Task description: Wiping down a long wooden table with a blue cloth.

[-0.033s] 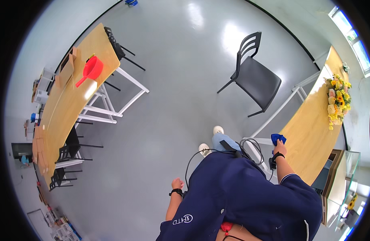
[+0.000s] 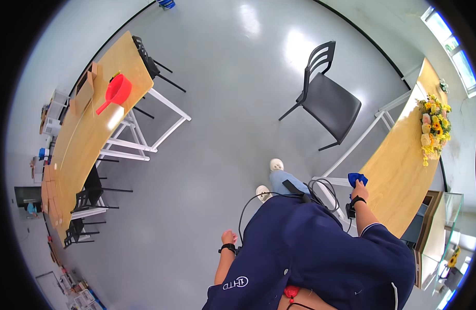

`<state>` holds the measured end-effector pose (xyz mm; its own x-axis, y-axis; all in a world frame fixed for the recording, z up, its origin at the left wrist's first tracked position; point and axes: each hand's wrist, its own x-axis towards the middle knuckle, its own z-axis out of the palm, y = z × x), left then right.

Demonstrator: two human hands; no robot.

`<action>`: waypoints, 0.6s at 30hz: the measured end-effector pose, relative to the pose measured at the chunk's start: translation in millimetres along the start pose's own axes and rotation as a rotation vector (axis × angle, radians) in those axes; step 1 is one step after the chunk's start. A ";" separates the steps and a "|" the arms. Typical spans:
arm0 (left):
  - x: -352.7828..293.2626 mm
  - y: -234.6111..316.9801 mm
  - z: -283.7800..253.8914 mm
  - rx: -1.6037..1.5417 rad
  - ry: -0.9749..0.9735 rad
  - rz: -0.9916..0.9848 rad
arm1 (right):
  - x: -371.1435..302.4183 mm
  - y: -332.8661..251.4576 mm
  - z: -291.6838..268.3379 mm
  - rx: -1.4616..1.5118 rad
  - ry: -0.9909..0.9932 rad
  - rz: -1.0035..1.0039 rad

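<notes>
While the right hand point(image 2: 360, 191) reaches out to the near edge of the right-hand table point(image 2: 393, 175), its fingers close around a crumpled blue cloth point(image 2: 357, 179), which bunches out beyond the fingertips. The cloth overlaps the table's edge in this view, with part of it showing below the hand; whether it presses on the wood I cannot tell. A black band point(image 2: 358, 200) circles that wrist.

Farther along the same tabletop lies a cluster of yellow and pale pink flowers point(image 2: 435, 126), well apart from the cloth. The left hand point(image 2: 229, 237) hangs low over the grey floor point(image 2: 212, 144), near the hem of the person's navy top point(image 2: 295, 232); its fingers are loosely curled, and I cannot tell whether they grip anything.

Ahead of the person's white shoes point(image 2: 276, 165), a black chair point(image 2: 331, 106) stands near the table's white legs. Across the room, a second wooden table point(image 2: 85, 139) curves along the left wall, bearing a red dipper point(image 2: 119, 89) near its far end, its handle toward the viewer, and flat brown cardboard point(image 2: 50, 194) at its near end.
</notes>
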<state>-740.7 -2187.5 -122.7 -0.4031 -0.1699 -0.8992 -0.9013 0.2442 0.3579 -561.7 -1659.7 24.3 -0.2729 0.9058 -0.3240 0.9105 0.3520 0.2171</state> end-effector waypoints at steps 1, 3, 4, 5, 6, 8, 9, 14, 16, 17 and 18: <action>5.7 2.7 0.3 -0.011 -0.007 0.003 | -7.5 -12.8 -14.5 -0.031 -0.023 -0.004; 14.9 7.4 4.1 -0.023 -0.029 0.011 | 1.1 -15.0 -7.0 -0.071 -0.070 0.021; 20.0 11.0 7.3 -0.029 -0.042 0.018 | 7.0 -15.3 -4.0 -0.111 -0.116 0.034; 28.1 11.2 8.4 -0.047 -0.051 0.023 | 9.7 -25.9 -10.5 -0.098 -0.138 0.075; 35.3 11.6 10.1 -0.065 -0.054 0.026 | 11.1 -35.0 -20.7 -0.100 -0.197 0.133; 57.7 15.8 15.5 -0.111 -0.070 0.032 | 18.4 -48.2 -32.4 -0.088 -0.266 0.188; 72.6 15.0 17.1 -0.143 -0.071 0.036 | 27.9 -53.6 -36.3 -0.129 -0.352 0.190; 146.8 -0.6 -5.1 -0.195 0.008 0.159 | 131.8 -80.0 26.0 -0.226 -0.710 0.111; 152.8 17.2 -13.0 -0.302 0.122 0.003 | 171.3 -133.8 40.7 -0.264 -0.767 -0.078; 154.0 14.0 -18.6 -0.480 0.174 0.006 | 191.1 -181.3 50.0 -0.297 -0.753 -0.247; 147.1 53.8 -8.0 -0.405 0.130 0.041 | 209.3 -207.5 48.1 -0.278 -0.712 -0.360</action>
<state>-849.7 -2207.0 -233.6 -0.4331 -0.2930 -0.8524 -0.8632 -0.1374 0.4859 -792.8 -1554.5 -132.8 -0.1860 0.3951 -0.8996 0.6701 0.7206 0.1779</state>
